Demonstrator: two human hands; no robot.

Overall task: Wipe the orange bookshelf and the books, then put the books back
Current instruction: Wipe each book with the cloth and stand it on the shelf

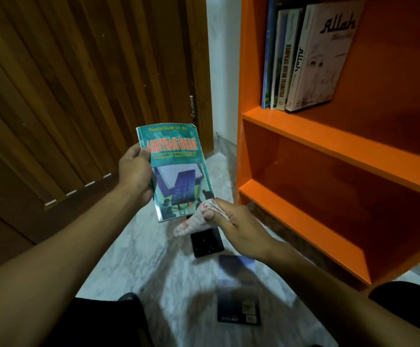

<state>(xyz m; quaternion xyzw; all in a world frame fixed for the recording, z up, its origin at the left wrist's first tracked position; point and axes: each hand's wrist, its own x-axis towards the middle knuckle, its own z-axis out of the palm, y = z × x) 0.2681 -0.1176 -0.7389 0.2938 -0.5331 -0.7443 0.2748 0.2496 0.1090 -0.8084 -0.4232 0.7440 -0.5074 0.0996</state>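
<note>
My left hand (135,169) grips a green paperback (176,171) titled "Arbitrase Online" by its left edge, cover facing me. My right hand (236,226) pinches a pale patterned cloth (196,221) at the book's lower right corner. The orange bookshelf (329,151) stands to the right. Several books (301,58) stand upright at the left end of its upper shelf, the outermost a white one. The two lower shelves hold nothing that I can see.
On the marble floor (138,251) below my hands lie a black book (207,242) and a dark blue book (237,291). A brown slatted wooden door (66,96) fills the left. My knees show at the bottom edge.
</note>
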